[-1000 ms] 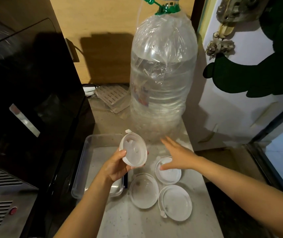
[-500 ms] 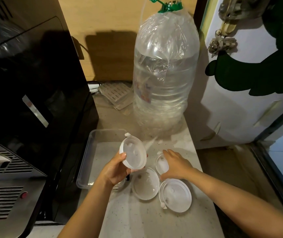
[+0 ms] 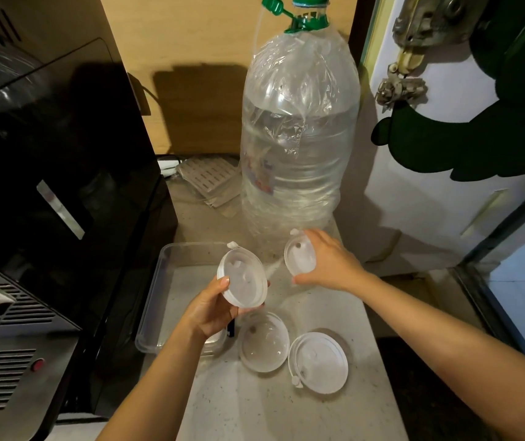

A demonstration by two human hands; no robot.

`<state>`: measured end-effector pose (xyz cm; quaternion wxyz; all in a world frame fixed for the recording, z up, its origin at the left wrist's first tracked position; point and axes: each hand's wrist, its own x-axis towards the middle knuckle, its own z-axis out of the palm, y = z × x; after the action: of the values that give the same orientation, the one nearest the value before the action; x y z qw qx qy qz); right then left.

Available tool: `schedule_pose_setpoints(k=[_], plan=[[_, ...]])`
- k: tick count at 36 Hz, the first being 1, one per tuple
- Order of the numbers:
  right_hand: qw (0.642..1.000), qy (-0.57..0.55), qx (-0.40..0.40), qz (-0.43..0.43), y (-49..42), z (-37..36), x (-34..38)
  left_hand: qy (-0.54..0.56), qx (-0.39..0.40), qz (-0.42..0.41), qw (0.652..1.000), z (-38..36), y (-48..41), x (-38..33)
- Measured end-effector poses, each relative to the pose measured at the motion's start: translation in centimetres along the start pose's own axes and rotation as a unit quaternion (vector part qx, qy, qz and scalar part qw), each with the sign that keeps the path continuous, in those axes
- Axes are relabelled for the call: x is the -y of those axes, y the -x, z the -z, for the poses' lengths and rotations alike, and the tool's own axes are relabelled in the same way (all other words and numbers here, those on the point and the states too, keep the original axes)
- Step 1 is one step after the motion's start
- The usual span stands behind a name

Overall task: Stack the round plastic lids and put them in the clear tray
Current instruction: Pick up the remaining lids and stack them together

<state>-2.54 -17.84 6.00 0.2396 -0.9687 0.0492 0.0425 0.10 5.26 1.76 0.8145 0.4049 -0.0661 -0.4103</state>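
Note:
My left hand [image 3: 211, 311] holds a stack of round white lids [image 3: 243, 278] tilted up above the right part of the clear tray [image 3: 159, 281]. My right hand [image 3: 329, 261] grips another round lid [image 3: 299, 257], lifted off the counter and tilted toward the stack. Two more lids lie flat on the counter: one [image 3: 264, 342] just below my left hand and one with a small tab [image 3: 318, 362] to its right. The tray stands on the counter's left side, its near right corner hidden by my left hand and wrist.
A large water bottle wrapped in plastic film [image 3: 299, 138] stands right behind the lids. A black appliance [image 3: 47, 186] flanks the tray on the left. A white door with green shapes [image 3: 445, 154] is on the right. The speckled counter [image 3: 254, 409] ends near the bottom.
My right hand picked a lid off the counter and raised it up toward the bottle. My left hand kept its stack nearly in place. The camera shifted slightly.

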Motion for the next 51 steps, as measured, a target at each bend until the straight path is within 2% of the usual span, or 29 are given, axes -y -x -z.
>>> schedule_pose_setpoints(k=[5, 13, 19, 30, 37, 43, 47, 51], plan=[[0.997, -0.045, -0.031, 0.045, 0.3, 3.0, 2.4, -0.004, 0.008, -0.004, 1.000, -0.4, -0.5, -0.5], [0.980, -0.165, 0.018, 0.107, 1.7, 3.3, 6.2, -0.007, 0.037, -0.031, 0.999, -1.3, -1.0, -1.1], [0.973, -0.199, 0.048, 0.107, 2.0, 1.3, 7.5, -0.005, 0.033, -0.039, 0.999, -2.1, -0.8, -1.3], [0.964, -0.233, 0.035, 0.123, 2.4, 0.0, 8.3, 0.011, 0.024, -0.049, 0.998, -2.9, 0.0, -1.3], [0.955, -0.253, 0.071, 0.139, 2.9, -0.7, 8.3, -0.028, 0.033, -0.057, 0.997, -2.9, 0.4, -1.2], [0.963, -0.218, 0.096, 0.127, 3.2, -1.7, 8.0, -0.031, 0.017, -0.052, 0.998, -2.2, 1.1, -0.3], [0.956, -0.235, 0.135, 0.111, 3.3, -2.0, 7.6, -0.033, -0.007, -0.052, 0.998, -1.8, 1.8, 0.2], [0.958, -0.238, 0.137, 0.084, 3.6, -2.5, 6.3, -0.022, -0.027, -0.057, 0.998, -1.3, 2.7, 0.0]])
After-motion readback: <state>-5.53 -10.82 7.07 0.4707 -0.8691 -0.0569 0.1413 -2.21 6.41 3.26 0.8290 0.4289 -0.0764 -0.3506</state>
